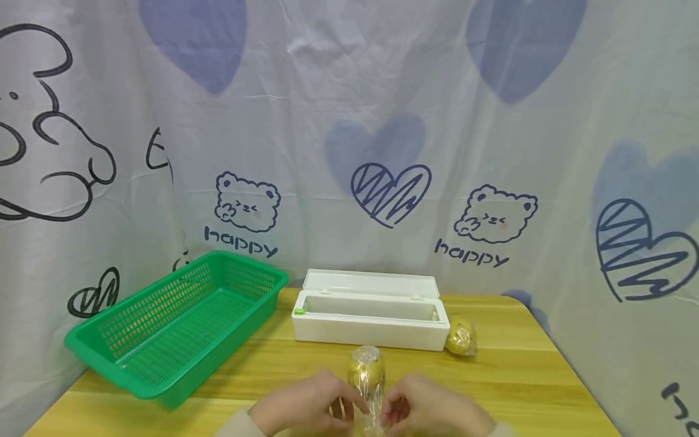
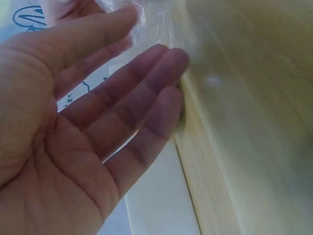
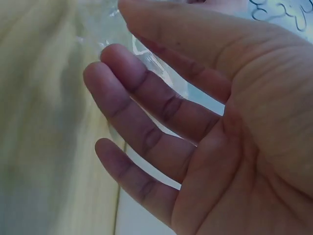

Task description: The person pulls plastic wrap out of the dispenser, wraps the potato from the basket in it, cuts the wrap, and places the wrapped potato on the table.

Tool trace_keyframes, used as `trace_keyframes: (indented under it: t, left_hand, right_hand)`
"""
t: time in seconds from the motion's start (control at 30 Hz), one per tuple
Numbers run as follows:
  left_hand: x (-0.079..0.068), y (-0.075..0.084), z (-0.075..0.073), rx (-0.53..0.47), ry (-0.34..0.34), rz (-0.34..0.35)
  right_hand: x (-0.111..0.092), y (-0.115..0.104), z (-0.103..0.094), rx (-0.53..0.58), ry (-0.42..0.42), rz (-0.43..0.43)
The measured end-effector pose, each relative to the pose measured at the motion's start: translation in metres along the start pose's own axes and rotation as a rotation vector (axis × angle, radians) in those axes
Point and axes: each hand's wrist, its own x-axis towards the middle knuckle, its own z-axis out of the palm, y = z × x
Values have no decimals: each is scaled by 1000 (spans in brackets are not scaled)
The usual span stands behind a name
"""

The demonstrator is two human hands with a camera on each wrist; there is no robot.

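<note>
A round yellow fruit (image 1: 367,369) in clear plastic wrap lies on the table, in the head view's lower middle. Loose wrap (image 1: 372,405) trails from it toward the person, between the two hands. The right hand (image 1: 423,405) pinches the wrap's right side with thumb and index finger, its other fingers loosely bent. On the opposite side, the left hand (image 1: 317,403) has its index finger at the wrap, thumb and fingertip apart. Both wrist views show clear film (image 2: 155,24) beyond the fingertips; the fruit itself cannot be made out there.
Behind the fruit stands a long white box (image 1: 371,332) with its lid raised and a green piece at its left end. Another wrapped yellow fruit (image 1: 462,337) sits by its right end. A green basket (image 1: 199,370) occupies the left side of the wooden table (image 1: 524,370).
</note>
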Motion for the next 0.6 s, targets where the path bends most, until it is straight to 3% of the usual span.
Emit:
trace_keyframes:
  t: [0.23, 0.43, 0.6]
  left_hand:
    - [-2, -6, 6, -1, -36, -43]
    - [-2, -8, 6, 44, -94, -85]
    - [-2, -7, -1, -7, -16, -70]
  right_hand:
    - [5, 1, 17, 4, 3, 45]
    - [8, 2, 20, -9, 21, 49]
    - [10, 5, 16, -11, 21, 36]
